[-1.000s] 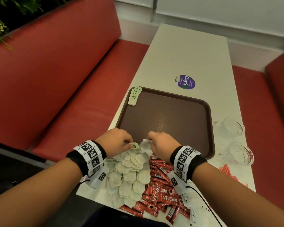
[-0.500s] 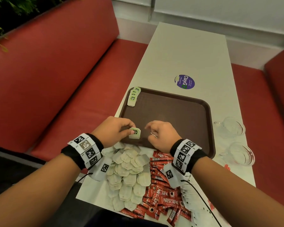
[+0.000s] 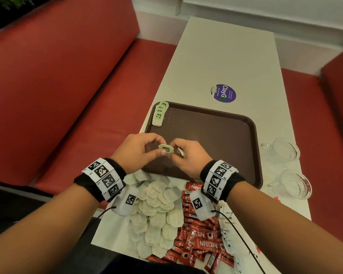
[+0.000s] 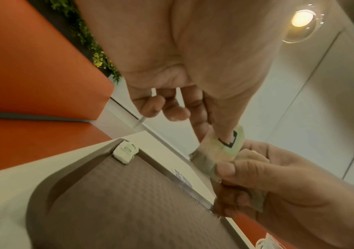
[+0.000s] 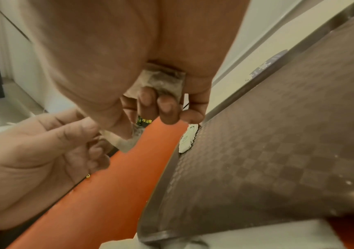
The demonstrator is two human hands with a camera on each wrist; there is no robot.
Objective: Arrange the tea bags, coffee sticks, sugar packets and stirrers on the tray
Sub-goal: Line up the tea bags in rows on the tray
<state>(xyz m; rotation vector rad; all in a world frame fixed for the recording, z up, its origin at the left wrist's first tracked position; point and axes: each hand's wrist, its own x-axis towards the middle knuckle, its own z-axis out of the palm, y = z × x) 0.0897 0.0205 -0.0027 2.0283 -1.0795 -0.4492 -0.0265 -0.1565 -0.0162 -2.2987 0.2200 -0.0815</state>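
Note:
Both hands meet just above the near edge of the brown tray (image 3: 216,135). My left hand (image 3: 156,148) pinches a tea bag (image 3: 166,149) with a green tag by thumb and fingers. My right hand (image 3: 175,150) pinches the same bag's other side. In the right wrist view a second tea bag (image 5: 163,82) sits tucked under the right hand's curled fingers. A short row of tea bags (image 3: 159,114) lies in the tray's far left corner. On the table near me are a loose tea bag pile (image 3: 156,210) and red coffee sticks (image 3: 198,240).
Two glass cups (image 3: 283,149) (image 3: 294,183) stand right of the tray. White packets (image 3: 229,232) and red stirrers (image 3: 276,198) lie at the near right, partly hidden by my arm. A purple sticker (image 3: 224,93) is beyond the tray. Red benches flank the narrow table.
Both hands rose from the tea bag pile and moved forward over the tray's near edge, carrying a green-tagged tea bag now held between them.

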